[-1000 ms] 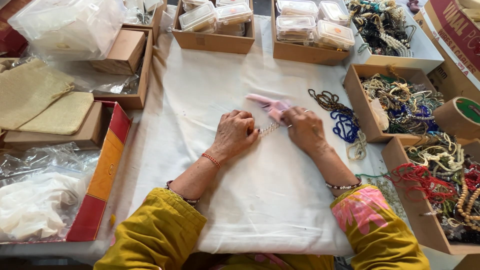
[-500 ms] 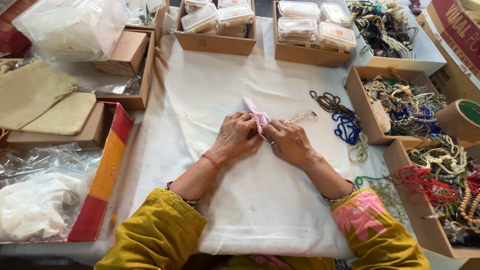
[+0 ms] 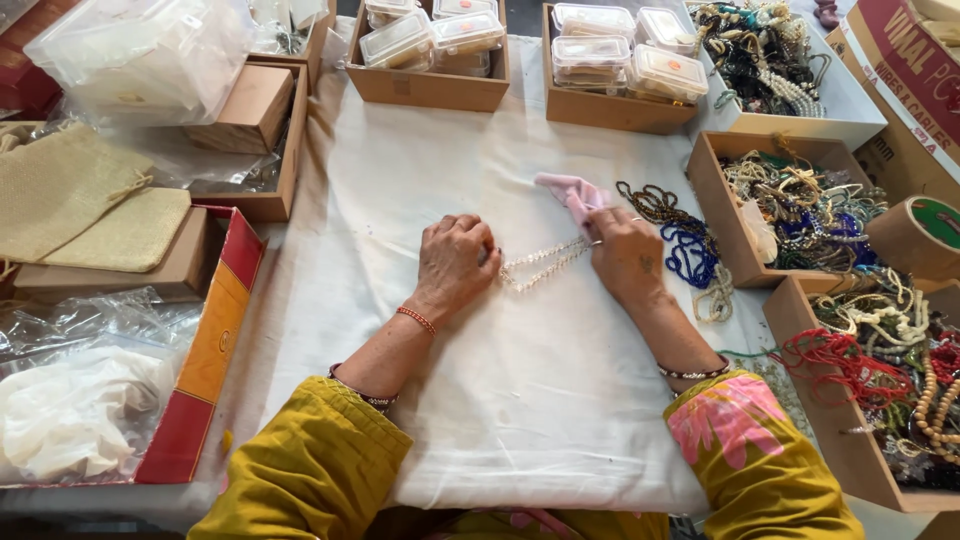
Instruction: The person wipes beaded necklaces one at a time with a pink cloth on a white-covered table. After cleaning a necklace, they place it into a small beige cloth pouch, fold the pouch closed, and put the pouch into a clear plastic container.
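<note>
Pearl strand [image 3: 545, 265] stretched between left hand [image 3: 455, 262], right hand [image 3: 625, 255]; grip apparently pinched.

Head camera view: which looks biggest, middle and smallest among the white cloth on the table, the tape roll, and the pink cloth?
1. white cloth
2. tape roll, partly cut off by the frame edge
3. pink cloth, partly hidden under the right hand; close to the roll, so unsure

Cardboard boxes of bead necklaces [image 3: 800, 205], burlap pouches [image 3: 70, 200], plastic tubs [image 3: 610, 40].

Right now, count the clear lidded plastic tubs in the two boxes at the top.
7 show: three in the left box, at; four in the right box, at. More may sit underneath.
</note>
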